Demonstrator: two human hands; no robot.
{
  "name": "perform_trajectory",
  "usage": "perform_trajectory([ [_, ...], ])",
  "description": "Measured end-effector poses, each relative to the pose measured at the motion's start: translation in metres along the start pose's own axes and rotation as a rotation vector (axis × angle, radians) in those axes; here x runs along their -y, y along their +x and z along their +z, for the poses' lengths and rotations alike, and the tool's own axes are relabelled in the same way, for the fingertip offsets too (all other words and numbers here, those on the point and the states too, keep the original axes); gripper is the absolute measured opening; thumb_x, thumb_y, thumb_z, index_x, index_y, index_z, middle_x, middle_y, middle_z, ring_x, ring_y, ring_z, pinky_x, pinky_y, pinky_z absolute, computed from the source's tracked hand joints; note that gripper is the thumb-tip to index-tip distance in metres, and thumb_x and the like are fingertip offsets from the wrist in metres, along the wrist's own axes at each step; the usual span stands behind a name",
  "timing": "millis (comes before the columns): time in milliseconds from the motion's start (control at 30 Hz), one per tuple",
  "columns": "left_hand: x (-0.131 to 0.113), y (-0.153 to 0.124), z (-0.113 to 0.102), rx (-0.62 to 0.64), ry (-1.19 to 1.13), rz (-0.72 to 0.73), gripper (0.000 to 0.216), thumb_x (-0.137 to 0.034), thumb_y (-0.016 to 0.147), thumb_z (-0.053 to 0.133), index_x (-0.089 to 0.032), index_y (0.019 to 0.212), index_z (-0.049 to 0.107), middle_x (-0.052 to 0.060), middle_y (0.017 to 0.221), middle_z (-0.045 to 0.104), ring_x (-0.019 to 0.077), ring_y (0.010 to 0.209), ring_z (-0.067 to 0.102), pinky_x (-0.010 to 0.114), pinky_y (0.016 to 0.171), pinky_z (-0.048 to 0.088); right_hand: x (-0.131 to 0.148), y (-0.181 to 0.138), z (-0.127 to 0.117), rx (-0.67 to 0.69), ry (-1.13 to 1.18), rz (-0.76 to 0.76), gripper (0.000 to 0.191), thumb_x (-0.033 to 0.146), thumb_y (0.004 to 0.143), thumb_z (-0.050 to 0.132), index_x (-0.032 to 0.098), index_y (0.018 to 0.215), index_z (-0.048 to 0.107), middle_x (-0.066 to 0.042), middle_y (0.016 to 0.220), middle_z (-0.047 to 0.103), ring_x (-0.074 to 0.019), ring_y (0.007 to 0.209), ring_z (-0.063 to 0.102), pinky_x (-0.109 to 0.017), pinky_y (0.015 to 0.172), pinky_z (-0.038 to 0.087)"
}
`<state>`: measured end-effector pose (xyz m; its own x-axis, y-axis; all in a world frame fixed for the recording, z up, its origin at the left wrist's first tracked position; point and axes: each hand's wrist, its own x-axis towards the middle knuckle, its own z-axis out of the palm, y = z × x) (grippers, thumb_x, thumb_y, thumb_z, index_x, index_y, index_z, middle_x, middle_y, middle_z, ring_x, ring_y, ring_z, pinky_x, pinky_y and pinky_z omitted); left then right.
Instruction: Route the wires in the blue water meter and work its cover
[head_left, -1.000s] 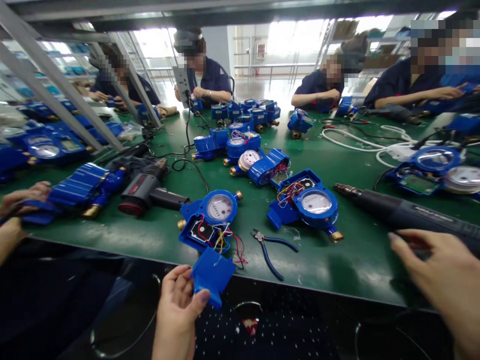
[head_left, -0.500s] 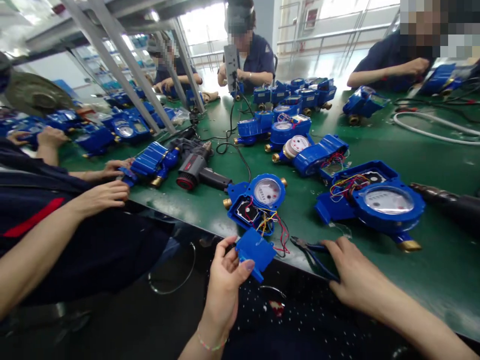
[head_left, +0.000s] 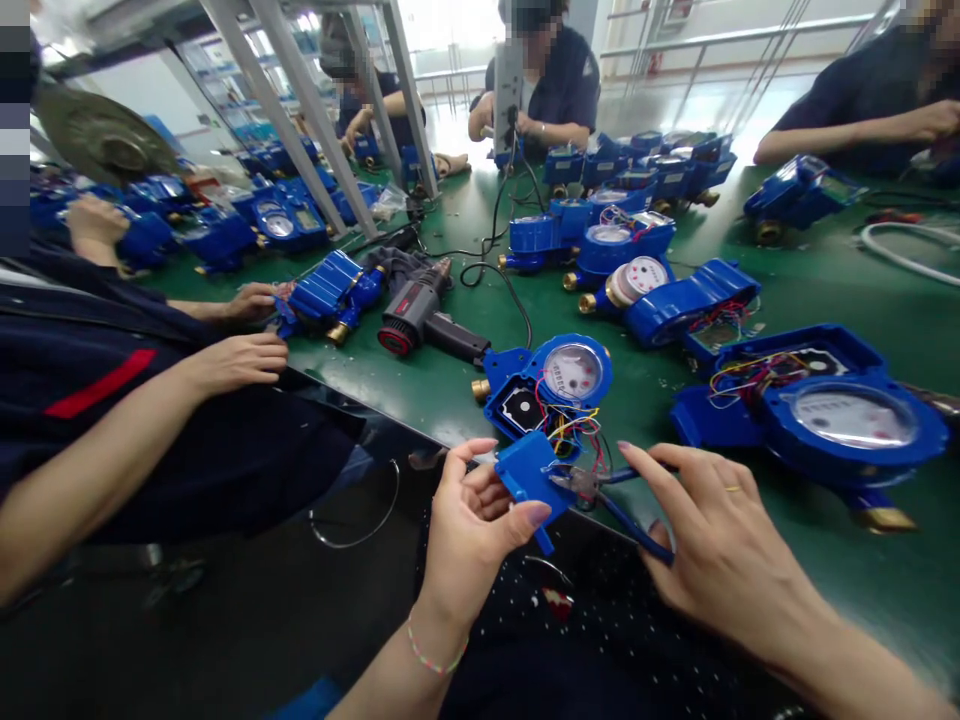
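Observation:
Between the thumb and fingers of my left hand (head_left: 480,530) is a blue plastic cover (head_left: 534,474), tilted over the table's front edge. My right hand (head_left: 720,530) is closed around the spread blue handles of a pair of cutting pliers (head_left: 589,487). The pliers' jaws are at the cover's right side, by a thin wire end there. Just behind the cover, a blue water meter (head_left: 574,370) lies with its compartment open. Red, yellow, white and black wires (head_left: 574,415) spill from that compartment. Part of it is hidden behind the cover.
A larger-looking open meter (head_left: 855,415) lies to the right. More blue meters (head_left: 630,230) stand behind. A heat gun (head_left: 424,315) lies at left on the green table (head_left: 390,385). At far left a co-worker's hands (head_left: 244,360) handle another meter (head_left: 326,290). Other people sit opposite.
My right hand has brought the pliers left, with their jaws now against the cover's right side. My left hand still holds the cover. The whole view has shifted slightly.

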<state>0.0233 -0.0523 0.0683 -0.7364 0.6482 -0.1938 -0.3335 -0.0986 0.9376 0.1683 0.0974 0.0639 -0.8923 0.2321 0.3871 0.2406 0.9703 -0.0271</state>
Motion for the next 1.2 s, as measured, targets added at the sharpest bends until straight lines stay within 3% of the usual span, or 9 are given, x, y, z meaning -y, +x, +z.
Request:
perform_trajectory([
  [267,-0.002,0.006,0.0,0.04,0.042,-0.04,0.063,-0.021,0.057,0.076,-0.02,0.105,0.036,0.008,0.091,0.067,0.0171,0.078,0.065,0.027,0.07,0.052,-0.013,0.021,0.003,0.099,-0.136,-0.202,0.076,0.011,0.057,0.049,0.015,0.131,0.035,-0.015,0.108,0.046,-0.0282,0.095,0.044,-0.042,0.079,0.039],
  [433,0.006,0.012,0.0,0.018,0.018,-0.035,0.055,-0.021,0.059,0.074,-0.021,0.1,0.037,0.005,0.085,0.067,0.0152,0.073,0.064,0.026,0.066,0.052,-0.021,0.031,0.007,0.135,-0.214,-0.284,0.069,0.009,0.062,0.047,0.015,0.13,0.038,-0.013,0.094,0.052,-0.0247,0.081,0.046,-0.036,0.067,0.04],
  [600,0.013,0.013,-0.003,-0.004,-0.035,-0.024,0.051,-0.021,0.061,0.073,-0.021,0.098,0.038,0.004,0.083,0.066,0.0145,0.074,0.063,0.026,0.066,0.051,-0.019,0.029,0.013,0.092,-0.214,-0.288,0.063,0.003,0.062,0.044,0.012,0.124,0.045,-0.01,0.083,0.052,-0.0229,0.075,0.045,-0.034,0.065,0.041],
  [733,0.01,0.011,-0.001,-0.018,-0.082,0.009,0.053,-0.019,0.062,0.073,-0.021,0.101,0.037,0.005,0.086,0.066,0.0147,0.075,0.064,0.026,0.067,0.051,-0.012,0.02,0.018,-0.016,-0.096,-0.198,0.059,0.003,0.06,0.043,0.011,0.118,0.05,-0.01,0.082,0.05,-0.0208,0.074,0.046,-0.032,0.066,0.042],
  [900,0.009,0.006,0.001,-0.043,-0.129,0.041,0.053,-0.02,0.062,0.073,-0.021,0.099,0.036,0.004,0.088,0.065,0.0143,0.074,0.064,0.027,0.066,0.052,0.002,0.006,0.015,-0.091,0.092,0.083,0.045,0.006,0.063,0.043,0.014,0.107,0.052,-0.005,0.08,0.048,-0.0158,0.071,0.048,-0.026,0.063,0.042],
  [1000,0.012,0.002,0.002,-0.051,-0.152,0.057,0.051,-0.02,0.062,0.073,-0.02,0.098,0.037,0.004,0.087,0.065,0.0122,0.072,0.063,0.024,0.066,0.051,0.014,0.0,0.011,-0.016,0.073,0.201,0.04,0.015,0.065,0.049,0.014,0.105,0.05,-0.006,0.083,0.046,-0.0194,0.076,0.047,-0.03,0.068,0.042],
  [1200,0.018,-0.008,0.006,-0.063,-0.085,0.093,0.054,-0.019,0.059,0.075,-0.02,0.098,0.038,0.003,0.09,0.063,0.0106,0.074,0.062,0.02,0.066,0.049,0.034,0.001,0.01,0.158,0.016,0.272,0.039,0.039,0.066,0.054,0.014,0.096,0.053,-0.009,0.082,0.043,-0.024,0.076,0.043,-0.038,0.07,0.039],
])
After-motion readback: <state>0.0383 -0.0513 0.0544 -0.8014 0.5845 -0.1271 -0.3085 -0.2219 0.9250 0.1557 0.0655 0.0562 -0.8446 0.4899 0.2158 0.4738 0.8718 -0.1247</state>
